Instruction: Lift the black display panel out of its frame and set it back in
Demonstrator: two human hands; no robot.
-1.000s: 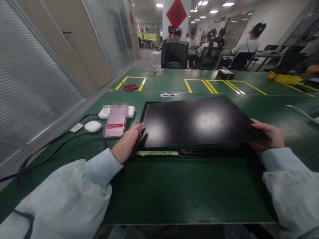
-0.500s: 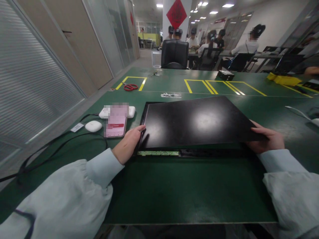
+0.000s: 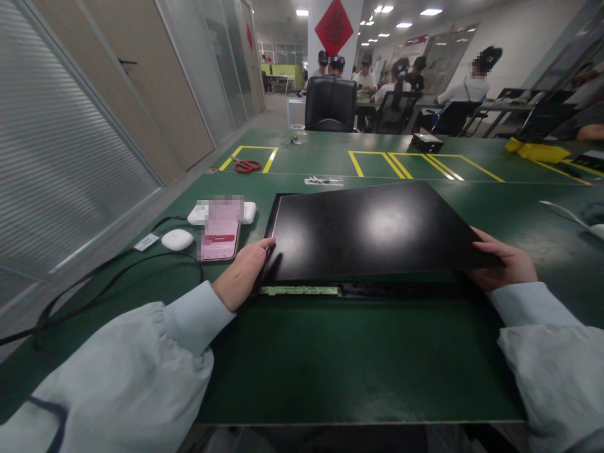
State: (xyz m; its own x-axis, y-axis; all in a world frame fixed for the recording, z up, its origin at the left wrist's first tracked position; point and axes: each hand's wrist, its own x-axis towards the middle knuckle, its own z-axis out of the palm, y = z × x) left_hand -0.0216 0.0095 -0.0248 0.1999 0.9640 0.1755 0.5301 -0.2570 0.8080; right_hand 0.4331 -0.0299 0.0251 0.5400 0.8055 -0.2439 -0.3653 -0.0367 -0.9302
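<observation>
A glossy black display panel point(image 3: 340, 239) lies slanted over a thin black frame point(image 3: 401, 290), its right side raised and its left side low. A strip of green circuit board point(image 3: 299, 290) shows along the frame's near edge. My left hand point(image 3: 243, 270) grips the left edge, thumb on top where panel and frame meet; its other fingers are mostly hidden. At the raised right corner, my right hand point(image 3: 507, 259) is closed on the panel, part of it underneath. Most of the frame is covered by the panel.
On the green table point(image 3: 358, 365), left of the panel, are a phone point(image 3: 221, 236), a white rounded case point(image 3: 177, 239) and black cables point(image 3: 117, 264). Red scissors point(image 3: 248, 166), a small black box point(image 3: 427, 143) and a yellow object point(image 3: 538, 151) lie farther back. Several people sit beyond.
Almost nothing differs. My right hand and the panel's raised right corner have shifted very slightly to the left; my left hand stays in place.
</observation>
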